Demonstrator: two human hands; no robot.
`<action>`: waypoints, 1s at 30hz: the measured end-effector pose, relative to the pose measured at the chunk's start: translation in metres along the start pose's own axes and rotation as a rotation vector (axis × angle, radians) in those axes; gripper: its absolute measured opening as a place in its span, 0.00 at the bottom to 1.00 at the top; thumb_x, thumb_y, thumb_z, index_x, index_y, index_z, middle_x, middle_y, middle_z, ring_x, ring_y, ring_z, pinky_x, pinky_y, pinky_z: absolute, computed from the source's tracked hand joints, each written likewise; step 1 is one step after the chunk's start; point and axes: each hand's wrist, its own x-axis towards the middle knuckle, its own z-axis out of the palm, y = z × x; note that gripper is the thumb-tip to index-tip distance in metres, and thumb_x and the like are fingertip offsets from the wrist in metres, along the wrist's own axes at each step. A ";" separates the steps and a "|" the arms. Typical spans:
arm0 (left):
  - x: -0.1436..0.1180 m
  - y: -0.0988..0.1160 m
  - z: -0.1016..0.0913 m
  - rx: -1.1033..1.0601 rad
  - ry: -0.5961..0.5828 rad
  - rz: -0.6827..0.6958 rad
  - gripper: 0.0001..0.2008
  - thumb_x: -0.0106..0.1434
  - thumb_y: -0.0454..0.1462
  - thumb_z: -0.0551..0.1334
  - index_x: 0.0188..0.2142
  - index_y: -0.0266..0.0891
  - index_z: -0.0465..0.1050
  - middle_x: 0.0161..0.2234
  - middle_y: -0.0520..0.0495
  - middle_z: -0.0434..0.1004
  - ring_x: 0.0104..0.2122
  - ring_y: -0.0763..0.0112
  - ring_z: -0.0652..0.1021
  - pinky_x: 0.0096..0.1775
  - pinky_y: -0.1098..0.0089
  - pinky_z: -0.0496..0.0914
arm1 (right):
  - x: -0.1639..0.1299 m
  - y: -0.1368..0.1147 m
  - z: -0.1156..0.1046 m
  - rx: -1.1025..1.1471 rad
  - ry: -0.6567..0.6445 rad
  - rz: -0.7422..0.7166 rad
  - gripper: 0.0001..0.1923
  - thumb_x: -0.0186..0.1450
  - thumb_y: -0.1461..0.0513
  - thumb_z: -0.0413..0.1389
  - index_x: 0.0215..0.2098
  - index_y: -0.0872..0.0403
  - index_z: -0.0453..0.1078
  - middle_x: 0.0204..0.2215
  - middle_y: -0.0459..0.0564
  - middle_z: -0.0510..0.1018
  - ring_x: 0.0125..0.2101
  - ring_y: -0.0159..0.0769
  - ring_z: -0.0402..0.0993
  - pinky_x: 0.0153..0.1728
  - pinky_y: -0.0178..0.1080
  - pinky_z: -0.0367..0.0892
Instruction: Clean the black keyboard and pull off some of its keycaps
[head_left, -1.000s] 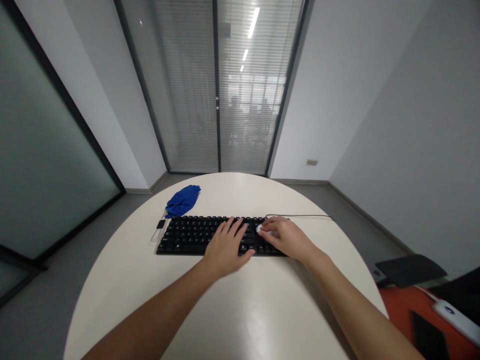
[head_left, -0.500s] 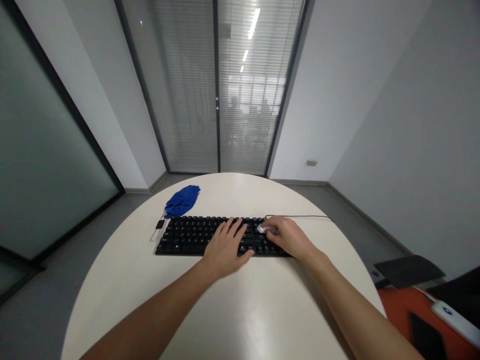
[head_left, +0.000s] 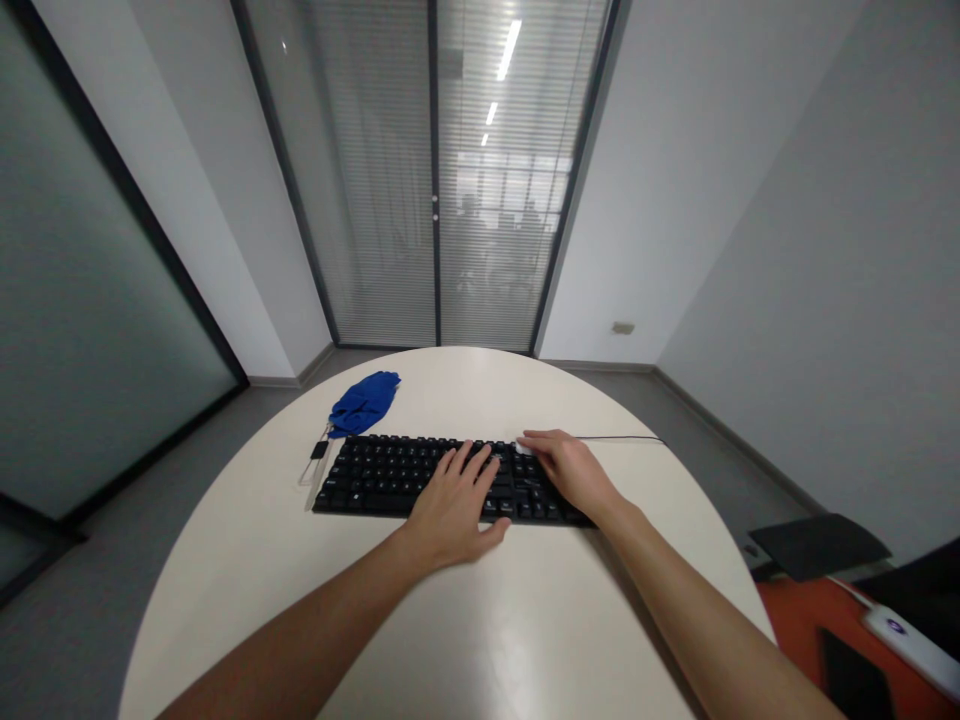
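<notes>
Entry, from our hands outward.

Left hand [head_left: 454,505]: we lay it flat on the keyboard [head_left: 420,478], fingers spread apart over the middle keys, gripping nothing.

Right hand [head_left: 568,470]: we rest it on the right end of the keyboard, fingers loosely together and reaching toward the far edge. A small pale object [head_left: 523,449] shows at our fingertips; we cannot tell what it is, nor whether the hand is closed on it.

Keyboard: black, lying across the middle of the round white desk [head_left: 480,620], with its cable [head_left: 622,438] running off toward the desk's right edge.

Near the far left edge: a blue cloth [head_left: 365,401], bunched, just beyond the keyboard's left corner. Beside that corner, a small black item with a clear strip [head_left: 318,458], too small to identify.

Containers: none in view on the desk; nothing is held inside anything.

Risks, as we judge them:
- The pale object could slip between keys or roll off, should our right fingertips loosen.
- The weight of our left palm could press keys unintentionally.
- The cable could snag on our right forearm and drag the keyboard toward the desk's edge.
</notes>
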 end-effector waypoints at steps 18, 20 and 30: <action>0.000 0.002 0.002 0.003 0.008 -0.002 0.36 0.64 0.51 0.57 0.66 0.36 0.57 0.68 0.39 0.55 0.67 0.48 0.56 0.65 0.49 0.51 | -0.001 -0.018 -0.005 0.023 -0.090 -0.197 0.21 0.66 0.72 0.50 0.49 0.52 0.78 0.46 0.53 0.81 0.47 0.42 0.74 0.52 0.44 0.69; 0.000 0.002 0.003 0.004 0.010 -0.004 0.35 0.65 0.51 0.57 0.66 0.36 0.57 0.68 0.39 0.55 0.67 0.49 0.56 0.65 0.50 0.51 | -0.002 -0.020 -0.009 0.018 -0.124 -0.196 0.20 0.65 0.72 0.51 0.48 0.52 0.78 0.45 0.53 0.81 0.47 0.42 0.74 0.52 0.44 0.69; 0.000 0.001 0.003 -0.019 0.014 -0.005 0.35 0.65 0.51 0.57 0.66 0.36 0.57 0.68 0.39 0.55 0.67 0.50 0.56 0.66 0.50 0.51 | -0.004 -0.032 -0.027 0.094 -0.282 -0.222 0.19 0.59 0.73 0.53 0.40 0.52 0.81 0.39 0.51 0.82 0.41 0.38 0.77 0.46 0.38 0.69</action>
